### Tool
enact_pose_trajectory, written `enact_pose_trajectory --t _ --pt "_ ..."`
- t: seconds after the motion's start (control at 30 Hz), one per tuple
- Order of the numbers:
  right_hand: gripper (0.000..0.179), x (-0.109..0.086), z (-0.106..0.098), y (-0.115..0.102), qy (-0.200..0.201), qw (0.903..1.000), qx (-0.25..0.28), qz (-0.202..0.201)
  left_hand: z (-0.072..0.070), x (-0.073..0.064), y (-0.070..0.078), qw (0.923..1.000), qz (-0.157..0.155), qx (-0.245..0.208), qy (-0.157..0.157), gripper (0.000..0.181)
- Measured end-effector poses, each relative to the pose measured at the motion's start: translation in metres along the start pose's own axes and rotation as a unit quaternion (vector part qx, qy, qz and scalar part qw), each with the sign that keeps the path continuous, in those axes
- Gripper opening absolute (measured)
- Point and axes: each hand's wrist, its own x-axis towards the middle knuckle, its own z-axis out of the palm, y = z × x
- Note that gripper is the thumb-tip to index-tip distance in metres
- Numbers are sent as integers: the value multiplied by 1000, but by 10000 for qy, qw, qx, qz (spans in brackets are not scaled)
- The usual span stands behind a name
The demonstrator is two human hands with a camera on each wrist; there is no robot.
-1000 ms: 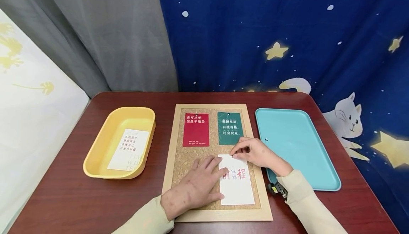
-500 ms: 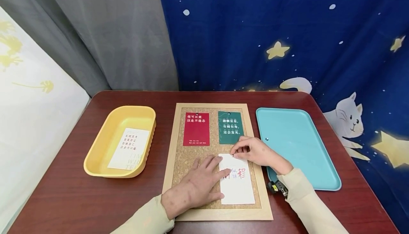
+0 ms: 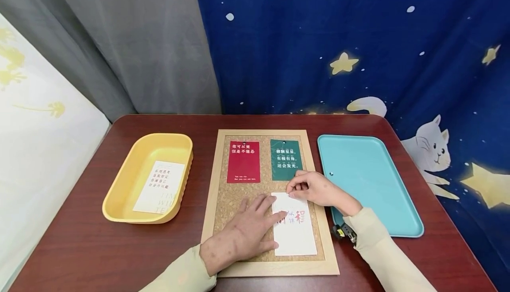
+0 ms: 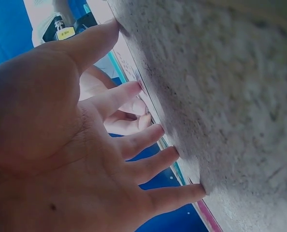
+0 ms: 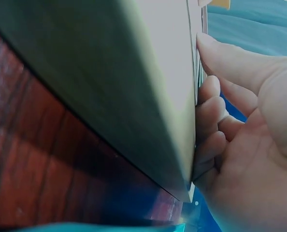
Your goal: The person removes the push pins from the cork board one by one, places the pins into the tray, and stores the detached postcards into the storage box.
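In the head view, a white card (image 3: 296, 239) with red and blue characters lies on the lower right of a wood-framed cork board (image 3: 239, 188). My left hand (image 3: 247, 230) rests spread out, with its thumb and a finger on the card's left part and other fingertips down on the cork. At the card's top edge my right hand (image 3: 318, 189) pinches with thumb and forefinger, the other fingers curled. What it pinches is mostly hidden; it looks like a small thumbtack. Above, a red card (image 3: 243, 163) and a green card (image 3: 284, 172) each hang from a tack.
To the left stands a yellow basket (image 3: 119, 194) with a white printed card (image 3: 155, 194) in it. A teal tray (image 3: 366, 185) lies to the right, holding one small shiny tack (image 3: 331, 174) near its left edge. Curtains close off the table's back.
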Motion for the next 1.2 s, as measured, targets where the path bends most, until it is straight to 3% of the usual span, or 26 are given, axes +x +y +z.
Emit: enact_pose_trajectory --t 0.9,1.2 --pt "9 1 -3 1 -301 9995 65 -122 -1 0 0 10000 -62 -69 -18 71" --pt "10 -1 -7 6 -671 9964 509 94 -1 1 0 10000 -32 -52 24 71"
